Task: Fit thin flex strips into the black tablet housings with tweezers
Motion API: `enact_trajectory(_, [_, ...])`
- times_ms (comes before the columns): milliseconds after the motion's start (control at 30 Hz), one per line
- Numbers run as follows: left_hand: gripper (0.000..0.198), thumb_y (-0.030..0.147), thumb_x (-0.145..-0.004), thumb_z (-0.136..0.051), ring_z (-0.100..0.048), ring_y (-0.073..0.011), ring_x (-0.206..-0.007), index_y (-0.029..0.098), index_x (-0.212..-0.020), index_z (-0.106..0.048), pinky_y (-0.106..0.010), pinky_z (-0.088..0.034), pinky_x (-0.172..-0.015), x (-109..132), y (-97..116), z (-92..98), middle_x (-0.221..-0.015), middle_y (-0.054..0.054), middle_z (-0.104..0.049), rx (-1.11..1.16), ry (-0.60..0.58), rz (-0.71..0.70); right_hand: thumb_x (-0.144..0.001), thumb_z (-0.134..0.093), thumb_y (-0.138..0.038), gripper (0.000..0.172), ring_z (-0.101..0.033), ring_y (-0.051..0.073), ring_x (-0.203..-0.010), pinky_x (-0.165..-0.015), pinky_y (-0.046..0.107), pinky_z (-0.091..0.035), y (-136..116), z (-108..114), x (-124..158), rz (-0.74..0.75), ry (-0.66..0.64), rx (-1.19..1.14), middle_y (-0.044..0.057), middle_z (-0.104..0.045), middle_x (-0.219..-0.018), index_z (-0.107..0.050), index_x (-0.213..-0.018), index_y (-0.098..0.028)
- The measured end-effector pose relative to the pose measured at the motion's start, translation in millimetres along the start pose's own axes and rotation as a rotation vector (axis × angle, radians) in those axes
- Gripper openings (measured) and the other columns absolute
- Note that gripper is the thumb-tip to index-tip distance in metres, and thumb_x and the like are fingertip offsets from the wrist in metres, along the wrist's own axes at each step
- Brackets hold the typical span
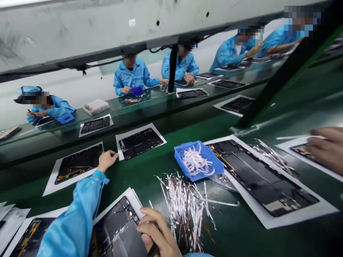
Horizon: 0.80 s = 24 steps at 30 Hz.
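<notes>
My left hand [107, 159] reaches forward, fingers bent at the right edge of a white sheet [50, 184]. On that sheet lies an opened tablet [80, 162], its black inside and orange ribbon cable showing. The exact finger contact is too small to make out fully. My right hand [160, 232] is low in the middle, curled round a dark slim tool [153, 250] whose tip is hidden. It rests beside another opened tablet [120, 228] on white paper, partly covered by my left sleeve. A pile of shiny adhesive strips [184, 207] lies right of my right hand.
A blue tray [184, 167] holds curled white strips. Right of it lies a large opened tablet [257, 175], with more silvery strips [276, 157] behind. A co-worker's hand [327, 148] works at far right. A dark slanted post [270, 85] and overhead beam [107, 32] cross the view.
</notes>
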<state>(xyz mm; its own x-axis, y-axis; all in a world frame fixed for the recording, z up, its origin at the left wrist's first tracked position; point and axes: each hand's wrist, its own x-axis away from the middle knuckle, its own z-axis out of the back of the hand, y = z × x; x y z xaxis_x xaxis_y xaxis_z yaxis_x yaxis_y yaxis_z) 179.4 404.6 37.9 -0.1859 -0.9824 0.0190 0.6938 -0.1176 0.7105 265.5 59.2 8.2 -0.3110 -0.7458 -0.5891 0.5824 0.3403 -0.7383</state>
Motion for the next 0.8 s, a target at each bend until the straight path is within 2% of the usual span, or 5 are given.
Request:
enact_trajectory(133, [0.034,0.033,-0.095,-0.063,-0.063,-0.0243,-0.109,0.018,-0.125,-0.059,-0.044,-0.055,-0.090,1,10,-28.5,-0.127,-0.010,-0.061,0.181,-0.042,0.089,-0.105,-0.036,-0.035,0.035,-0.071,0.018,-0.086,-0.071,0.028,-0.061,7,-5,-1,0.020,0.011,0.022,0.014,-0.064,-0.117,-0.067,-0.096,-0.021])
enact_trajectory(367, [0.036,0.035,-0.096,-0.061,-0.064,-0.0238,-0.106,0.016,-0.126,-0.058,-0.044,-0.056,-0.088,16,25,-15.5,-0.125,-0.010,-0.061,0.617,-0.147,0.214,-0.105,-0.033,-0.032,0.034,-0.069,0.017,-0.090,-0.080,0.029,-0.058,1,3,-7,-0.064,-0.008,-0.051,0.012,-0.061,-0.121,-0.065,-0.100,-0.023])
enact_trajectory(500, [0.034,0.034,-0.096,-0.062,-0.065,-0.0227,-0.103,0.016,-0.124,-0.059,-0.043,-0.057,-0.087,38,47,-8.6,-0.123,-0.010,-0.062,0.785,-0.276,0.266,-0.103,-0.038,-0.028,0.030,-0.069,0.016,-0.083,-0.076,0.025,-0.056,-7,12,-19,-0.161,-0.046,-0.168,0.007,-0.068,-0.097,-0.065,-0.092,-0.021])
enact_trajectory(667, [0.025,0.029,-0.095,-0.063,-0.067,-0.0185,-0.092,0.014,-0.115,-0.062,-0.037,-0.059,-0.078,100,71,14.1,-0.112,-0.008,-0.066,0.870,-0.380,0.305,-0.099,-0.046,-0.051,0.042,-0.066,0.017,-0.069,-0.067,0.026,-0.051,-6,22,-37,-0.481,-0.072,-0.305,0.003,-0.067,-0.071,-0.066,-0.079,-0.020])
enact_trajectory(800, [0.014,0.010,-0.081,-0.074,-0.067,-0.0134,-0.075,0.011,-0.093,-0.067,-0.025,-0.057,-0.071,197,66,35.7,-0.087,-0.003,-0.071,0.943,-0.341,0.338,-0.083,-0.057,-0.073,0.057,-0.042,0.009,-0.040,-0.042,0.023,-0.035,-3,26,-45,-0.857,-0.040,-0.657,-0.001,-0.059,-0.054,-0.065,-0.071,-0.017])
